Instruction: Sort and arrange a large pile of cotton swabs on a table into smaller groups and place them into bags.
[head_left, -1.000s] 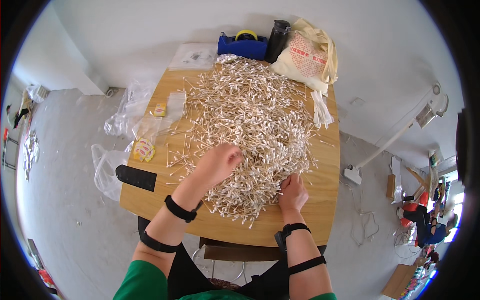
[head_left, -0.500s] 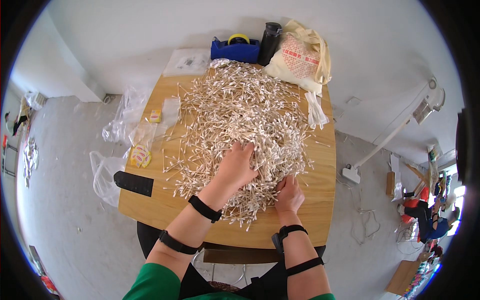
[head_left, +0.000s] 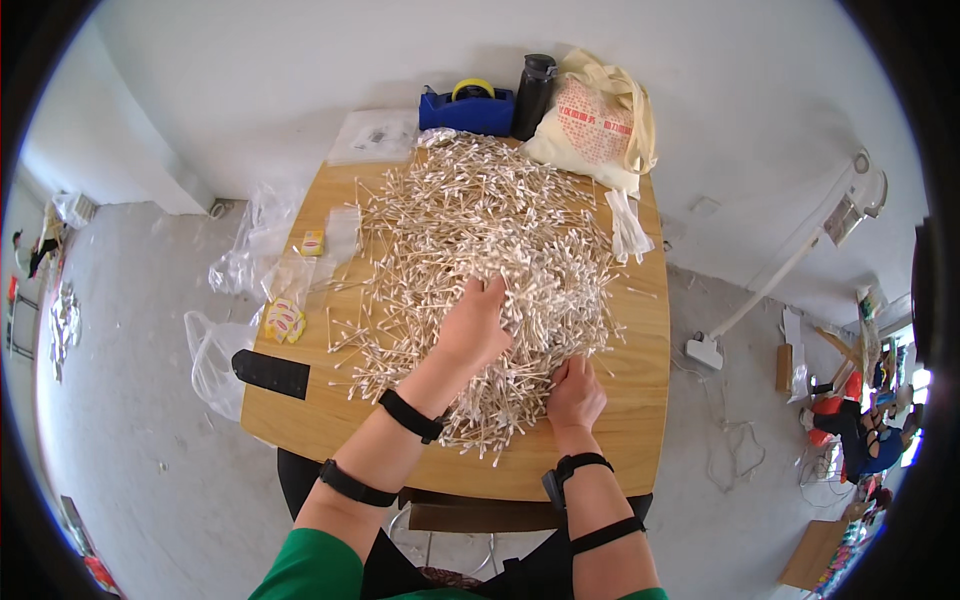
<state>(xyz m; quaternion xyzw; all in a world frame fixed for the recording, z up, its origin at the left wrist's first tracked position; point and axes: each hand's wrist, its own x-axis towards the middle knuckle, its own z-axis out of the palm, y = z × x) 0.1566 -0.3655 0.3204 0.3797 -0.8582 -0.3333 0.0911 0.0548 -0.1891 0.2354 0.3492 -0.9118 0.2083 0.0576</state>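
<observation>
A broad heap of cotton swabs (head_left: 480,215), with white tips and pale sticks, covers the middle of the wooden table (head_left: 345,415). My left hand (head_left: 475,328) lies over the heap, its fingers bent down and closed among the swabs, so the fingertips are partly hidden. At the heap's near right edge, my right hand (head_left: 577,393) is curled closed against the outermost swabs. Its fingertips are turned away, and what they hold cannot be seen.
A blue tape dispenser (head_left: 466,112), a dark bottle (head_left: 534,97) and a cream cloth bag (head_left: 585,130) stand along the back. Clear plastic bags (head_left: 372,137), yellow labels (head_left: 285,322) and a black strip (head_left: 270,373) lie at left. White plastic (head_left: 628,228) lies at right.
Both hands stay in nearly the same place at the heap, with only slight finger movement. The whole view has shifted a little.
</observation>
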